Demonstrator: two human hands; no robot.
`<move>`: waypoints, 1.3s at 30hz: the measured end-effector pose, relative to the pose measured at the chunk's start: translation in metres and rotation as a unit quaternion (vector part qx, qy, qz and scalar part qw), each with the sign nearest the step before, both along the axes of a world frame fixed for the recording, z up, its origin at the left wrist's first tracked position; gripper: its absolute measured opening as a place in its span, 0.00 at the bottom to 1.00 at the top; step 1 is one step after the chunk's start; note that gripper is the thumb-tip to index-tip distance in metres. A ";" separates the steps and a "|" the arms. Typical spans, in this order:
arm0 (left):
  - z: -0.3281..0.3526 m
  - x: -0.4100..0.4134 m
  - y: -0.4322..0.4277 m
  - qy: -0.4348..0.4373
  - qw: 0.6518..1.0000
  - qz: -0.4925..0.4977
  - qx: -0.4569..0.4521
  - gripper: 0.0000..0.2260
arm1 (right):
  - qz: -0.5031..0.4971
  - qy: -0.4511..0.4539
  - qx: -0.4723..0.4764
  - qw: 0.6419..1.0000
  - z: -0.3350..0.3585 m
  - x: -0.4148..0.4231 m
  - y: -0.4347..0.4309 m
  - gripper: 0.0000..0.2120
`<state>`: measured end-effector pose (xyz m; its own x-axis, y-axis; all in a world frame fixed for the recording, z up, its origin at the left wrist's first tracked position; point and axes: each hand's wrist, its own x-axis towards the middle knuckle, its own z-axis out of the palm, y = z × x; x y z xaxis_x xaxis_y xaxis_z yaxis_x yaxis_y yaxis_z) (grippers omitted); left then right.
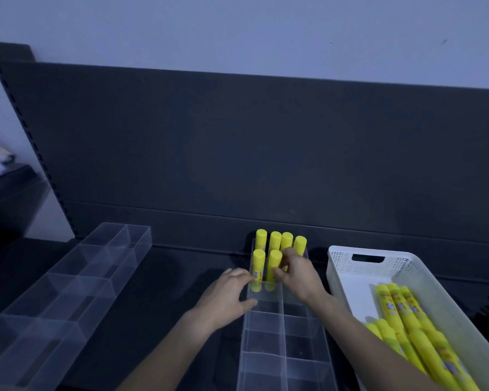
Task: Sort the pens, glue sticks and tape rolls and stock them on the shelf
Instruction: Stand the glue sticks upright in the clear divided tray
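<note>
Shelf (181, 277) is the big dark thing carrying everything, and its back panel (266, 150) rises behind the tray. A spare tray (76, 277), clear and divided, lies well left of the tray. The white basket (339, 266) sits just right of it, with a heap of glue sticks (407, 314) lying flat inside. The tray (266, 334) itself is the clear divided one in the middle.

Left hand (229, 294) holds the tray's left wall, fingers curled at the rim. Right hand (299, 275) is over the tray's far end, grip closed round one glue stick (285, 267). Six more stand upright in the tray's far cells (274, 244).

Handling guess: light, stiff plastic tubes, smooth so a bit slippery, and tall enough to tip. I'd pinch one mid-body and lower it straight.

Fingers hide most of the held one, so I can't tell if its base is down. Labels are too blurry to read. The tray's and basket's near ends are cut off. No pens or tape in view.
</note>
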<state>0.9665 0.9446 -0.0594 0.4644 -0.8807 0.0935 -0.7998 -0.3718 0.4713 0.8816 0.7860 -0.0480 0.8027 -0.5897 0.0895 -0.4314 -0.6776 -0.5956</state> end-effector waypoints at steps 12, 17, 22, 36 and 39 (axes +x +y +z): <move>0.007 0.001 -0.006 0.010 1.000 -0.013 0.013 0.17 | -0.035 -0.064 0.041 0.997 -0.006 0.002 0.008 0.12; 0.011 0.000 -0.004 0.009 0.999 -0.017 0.026 0.15 | -0.050 -0.073 0.035 0.995 -0.007 0.002 0.014 0.11; 0.012 -0.001 -0.005 -0.010 0.999 -0.024 0.043 0.16 | -0.063 -0.067 0.032 0.995 -0.006 0.001 0.016 0.13; 0.039 -0.057 -0.034 -0.039 0.998 0.039 -0.026 0.11 | -0.117 -0.116 0.043 0.985 0.043 -0.118 -0.024 0.12; 0.047 -0.101 -0.066 -0.014 0.999 -0.008 -0.047 0.10 | -0.124 -0.038 0.043 0.991 0.047 -0.173 -0.055 0.03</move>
